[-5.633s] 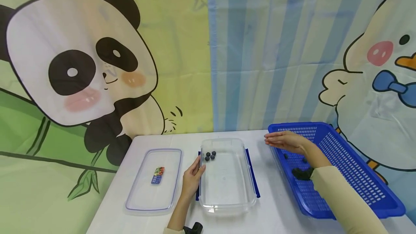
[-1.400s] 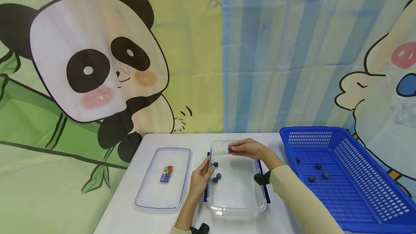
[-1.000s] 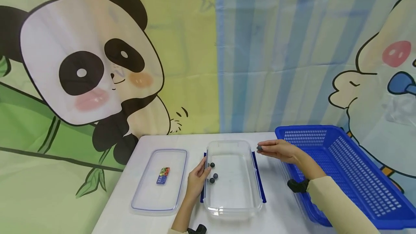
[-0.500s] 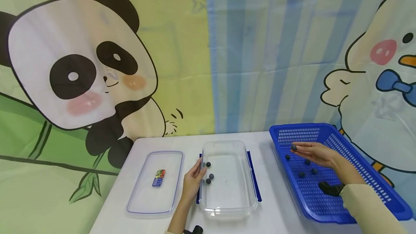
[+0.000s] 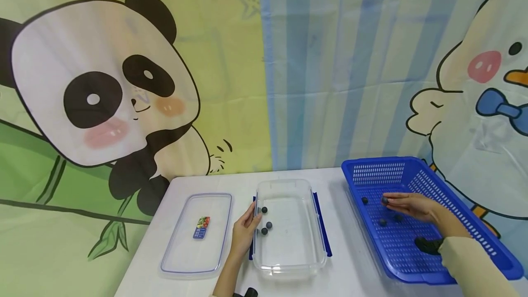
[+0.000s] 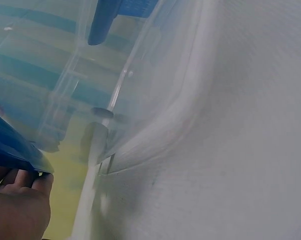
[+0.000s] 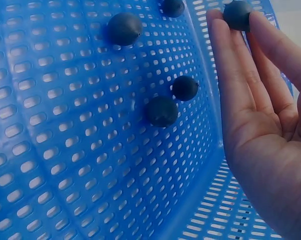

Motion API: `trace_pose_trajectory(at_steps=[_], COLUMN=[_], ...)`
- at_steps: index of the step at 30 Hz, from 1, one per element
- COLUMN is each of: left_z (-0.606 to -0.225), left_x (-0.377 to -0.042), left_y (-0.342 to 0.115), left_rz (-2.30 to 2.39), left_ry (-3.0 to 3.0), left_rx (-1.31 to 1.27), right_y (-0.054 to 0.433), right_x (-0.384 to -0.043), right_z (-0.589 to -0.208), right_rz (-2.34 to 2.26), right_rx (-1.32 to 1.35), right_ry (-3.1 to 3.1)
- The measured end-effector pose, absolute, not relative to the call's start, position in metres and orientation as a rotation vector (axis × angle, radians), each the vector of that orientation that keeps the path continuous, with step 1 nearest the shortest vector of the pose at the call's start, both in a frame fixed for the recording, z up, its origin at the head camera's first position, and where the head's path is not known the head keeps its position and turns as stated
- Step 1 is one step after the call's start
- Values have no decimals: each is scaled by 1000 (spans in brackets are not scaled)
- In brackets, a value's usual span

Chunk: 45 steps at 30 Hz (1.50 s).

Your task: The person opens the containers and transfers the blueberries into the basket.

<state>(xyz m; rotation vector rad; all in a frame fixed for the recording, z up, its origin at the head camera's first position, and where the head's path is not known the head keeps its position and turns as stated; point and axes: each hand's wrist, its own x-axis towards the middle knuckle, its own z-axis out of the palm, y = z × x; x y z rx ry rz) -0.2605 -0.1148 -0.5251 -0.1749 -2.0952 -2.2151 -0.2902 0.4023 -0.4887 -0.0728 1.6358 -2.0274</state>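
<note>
My right hand (image 5: 416, 206) is low inside the blue plastic basket (image 5: 474, 237), pinching a blueberry (image 7: 237, 15) between thumb and fingertips. Several other blueberries (image 7: 161, 111) lie loose on the perforated basket floor beside that hand. At the left side of a clear plastic container (image 5: 288, 246), my left hand (image 5: 244, 228) grips the edge, thumb at the rim. The left wrist view has its fingers (image 6: 40, 184) at a blue side latch (image 6: 13, 145). Inside the container, three dark blueberries (image 5: 269, 225) lie near the left wall, close to that thumb.
A clear lid (image 5: 181, 253) with a coloured label (image 5: 201, 227) lies flat on the white table (image 5: 344, 260), left of the container. Another blue latch (image 5: 322, 223) hangs along the container's right side. A printed curtain (image 5: 231, 58) rises behind the table's back edge.
My right hand has carried a pinched blueberry from over the container rightward and down into the basket. The left hand keeps its place. The container held four blueberries grouped farther back; three remain, spread out.
</note>
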Motion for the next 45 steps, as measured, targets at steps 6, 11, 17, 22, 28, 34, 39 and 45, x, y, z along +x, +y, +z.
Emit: trace_pose_trajectory(at_steps=[6,11,17,22,28,34,39,45], left_z=[-525,-525,-524,-524,-524,-522,-522,-522], left_x=[-260,-260,-259,-258,-258,-256,-256,-258], left_y=[-116,-116,-118,-119,-122,-122,-117,-110], left_rz=[-2228,-2213,-2204,-2195,-2150,-2184,-2153,-2084], left_ry=[-2088,-2093,-2104,-2119,-2140,-2115,-2119,-2165], left_rx=[-176,-181,-176,-171,-165,-153,-155,-153], right_y=[402,401,397,376,313,226,155,98], right_x=[-292,-293,-292,-295,-311,-328,-332,-330], right_z=[-492,-493,-488,-471,-440,-422,-428,-452], right_rz=[-1967,-1938,-1948,-1981,-2022,-1955,-1864,-1804], right_rx=[-56,-67,-123,-166,-205,-325,-350,-217], right_ry=[1715,1759,1720,1680,1670,1691,1682,1689])
